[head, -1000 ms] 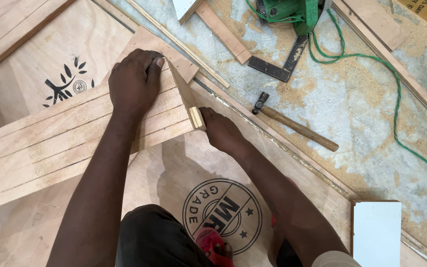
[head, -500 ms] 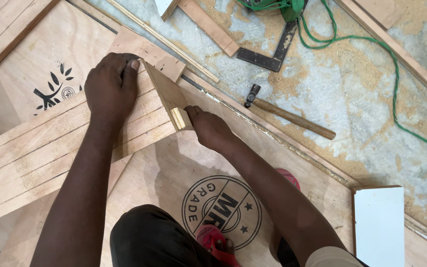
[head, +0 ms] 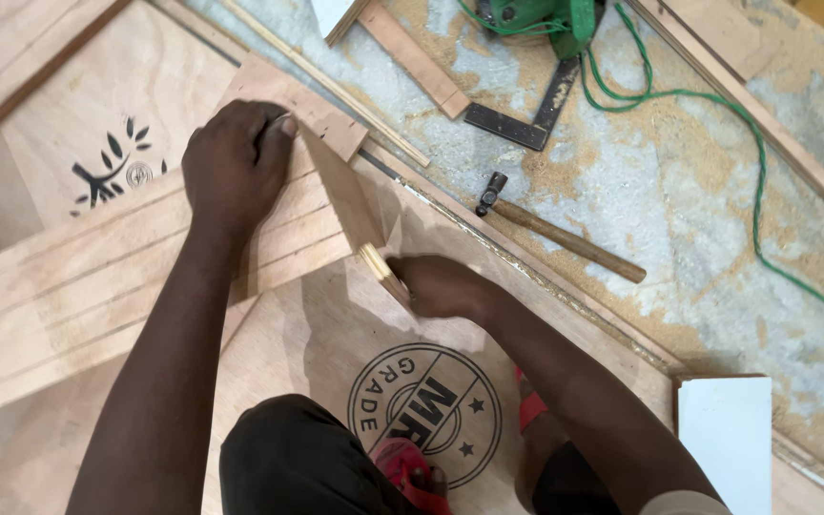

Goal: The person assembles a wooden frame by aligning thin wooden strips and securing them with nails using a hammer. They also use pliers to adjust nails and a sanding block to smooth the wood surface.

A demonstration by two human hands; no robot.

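Your left hand [head: 233,164] is pressing down, fingers curled, on the stacked wooden strips [head: 116,286]. The strips are lying on the plywood sheet [head: 317,353], their long axis rising from the lower left toward the upper right.

Your right hand [head: 442,284] is closing around the wooden handle of a hand saw [head: 355,215], just beside the strips' right ends. The blade is running from that handle up and to the left, tip pointing toward your left fingertips. Its teeth are hard to make out, so the cutting edge is uncertain.

A hammer [head: 555,229] is lying on the dusty floor, head pointing up-left. A steel square [head: 526,114] and a green cord [head: 746,143] are resting beyond it.
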